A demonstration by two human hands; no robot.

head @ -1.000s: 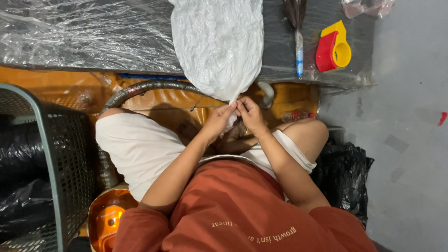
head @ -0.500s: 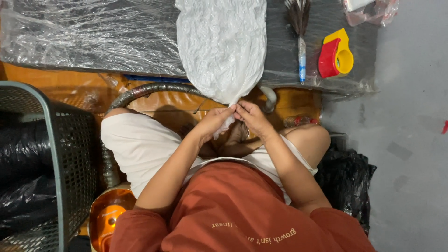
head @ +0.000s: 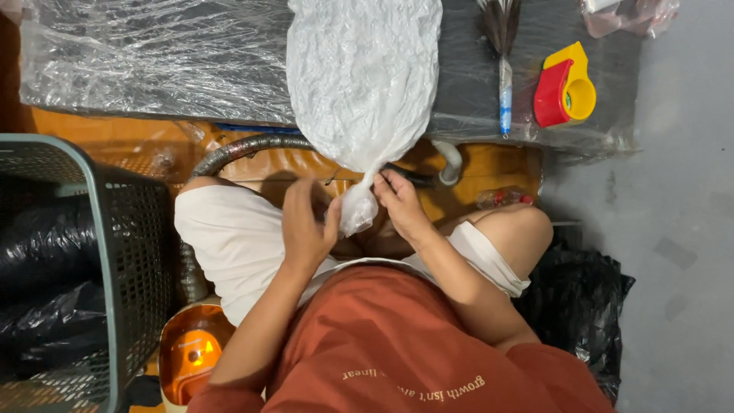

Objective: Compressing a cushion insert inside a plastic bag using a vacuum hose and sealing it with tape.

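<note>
Crinkled white plastic bag (head: 363, 76), full, neck gathered between 2 hands.

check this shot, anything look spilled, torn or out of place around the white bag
Nothing looks spilled or torn. The white bag is crinkled and full, its neck gathered between the left hand and the right hand. A small plastic bottle lies on its side on the orange surface by the knee, the only stray item.

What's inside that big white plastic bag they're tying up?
The white bag looks full and bulging, but its crinkled plastic is opaque, so the contents stay hidden. The left hand and right hand grip its gathered neck. It lies on a dark table wrapped in clear film.
</note>
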